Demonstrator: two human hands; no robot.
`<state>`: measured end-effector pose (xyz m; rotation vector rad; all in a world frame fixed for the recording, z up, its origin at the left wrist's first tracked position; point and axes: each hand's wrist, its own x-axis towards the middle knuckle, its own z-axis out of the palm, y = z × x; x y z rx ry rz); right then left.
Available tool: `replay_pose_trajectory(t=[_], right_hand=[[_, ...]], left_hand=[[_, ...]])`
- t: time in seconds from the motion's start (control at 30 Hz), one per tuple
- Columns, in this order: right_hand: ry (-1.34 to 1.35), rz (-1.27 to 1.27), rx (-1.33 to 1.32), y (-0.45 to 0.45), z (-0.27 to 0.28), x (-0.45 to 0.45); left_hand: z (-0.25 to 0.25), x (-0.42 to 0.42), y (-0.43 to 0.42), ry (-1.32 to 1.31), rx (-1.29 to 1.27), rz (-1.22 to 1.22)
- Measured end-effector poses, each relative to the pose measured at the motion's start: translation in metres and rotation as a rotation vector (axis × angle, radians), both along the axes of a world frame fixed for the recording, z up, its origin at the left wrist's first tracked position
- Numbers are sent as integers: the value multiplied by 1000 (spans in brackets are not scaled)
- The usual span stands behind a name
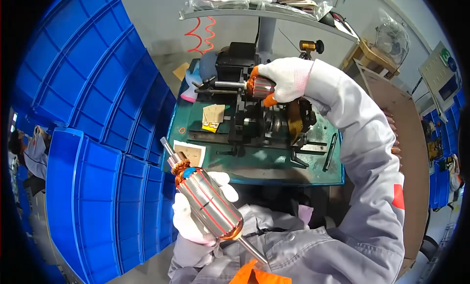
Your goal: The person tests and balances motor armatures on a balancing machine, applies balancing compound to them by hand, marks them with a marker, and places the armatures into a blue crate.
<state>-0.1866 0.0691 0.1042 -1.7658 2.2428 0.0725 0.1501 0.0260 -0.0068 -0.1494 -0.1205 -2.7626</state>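
Observation:
My left hand [188, 223], in a white glove, is wrapped round a motor armature [210, 203] with a steel core, copper windings and a long shaft. That armature is tilted in front of my body, its commutator end toward the bench. On the small bench machine [240, 112] a second armature [260, 87] lies level, its shaft pointing left. My right hand [286, 81], in a white glove with orange fingertips, grips this second armature from above and the right side. The palm hides its right end.
Blue crates [88, 196] are stacked high at the left. Sandpaper pieces [213, 115] and a paper sheet [193, 151] lie on the green bench top [220, 171]. A black motor [237, 59] stands behind, below a shelf [269, 12]. A cardboard-lined bin [411, 152] is at the right.

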Motion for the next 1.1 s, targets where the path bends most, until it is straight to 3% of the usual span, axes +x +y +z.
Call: replay_pose_trajectory(t=[0.23,0.43,0.53,0.6,0.63,0.67,0.7,0.73,0.77,0.8,0.83,0.9,0.93,1.07,1.1], right_hand=[[-84,-17,-22,7,-9,-9],[-224,-115,9,17,-2,-19],[-63,-126,-741,62,19,-7],[-488,-375,-1212,99,28,44],[-850,-259,-1305,121,3,41],[-991,-118,-1287,136,-16,57],[-1009,-254,-1233,140,-32,82],[-1376,-459,-976,143,-48,101],[-1139,-492,-756,137,-65,109],[-1242,-476,-640,132,-86,114],[-1491,-399,-648,128,-101,120],[-1622,-286,-570,119,-106,122],[-1632,-176,-654,113,-119,120],[-1730,-32,-511,102,-116,105],[-1713,-27,-453,100,-114,103]], left_hand=[[-32,-2,-13,105,43,-236],[-33,-3,-18,96,-37,-267],[-35,-11,-12,110,-28,-254],[-35,-20,-3,123,-3,-268],[-36,-24,0,104,-16,-294],[-36,-29,4,63,-42,-343],[-35,-33,6,8,-84,-390],[-36,-37,7,-58,-141,-434],[-37,-37,5,-140,-231,-484],[-38,-37,3,-216,-318,-539],[-41,-39,7,-225,-288,-552],[-47,-43,16,-245,-226,-576],[-56,-41,20,-235,-122,-567],[-42,-44,22,-515,-255,-486],[-43,-49,22,-380,-260,-500]])
